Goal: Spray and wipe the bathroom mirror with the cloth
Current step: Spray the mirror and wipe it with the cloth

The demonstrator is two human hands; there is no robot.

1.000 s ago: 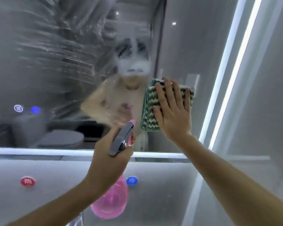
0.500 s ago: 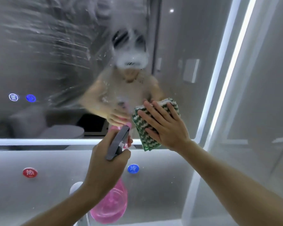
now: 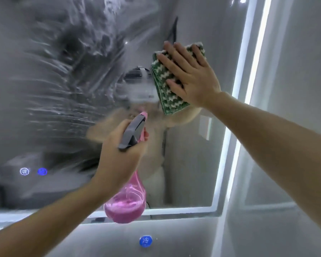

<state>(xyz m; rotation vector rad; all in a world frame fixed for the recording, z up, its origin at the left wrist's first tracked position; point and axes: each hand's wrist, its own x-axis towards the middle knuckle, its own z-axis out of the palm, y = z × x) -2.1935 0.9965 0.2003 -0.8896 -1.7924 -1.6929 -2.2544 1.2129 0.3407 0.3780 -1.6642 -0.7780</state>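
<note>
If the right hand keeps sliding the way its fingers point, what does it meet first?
The right hand, flat on the cloth, points up-left along the mirror. Nothing solid shows ahead, only smeared wet streaks, as far as this view shows.

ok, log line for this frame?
phase: wiping | right hand: flat on cloth against mirror | left hand: grips spray bottle

Folded green-and-white zigzag cloth [image 3: 166, 84] lies flat against the streaky, seemingly wet mirror [image 3: 54, 80], upper right.
</note>
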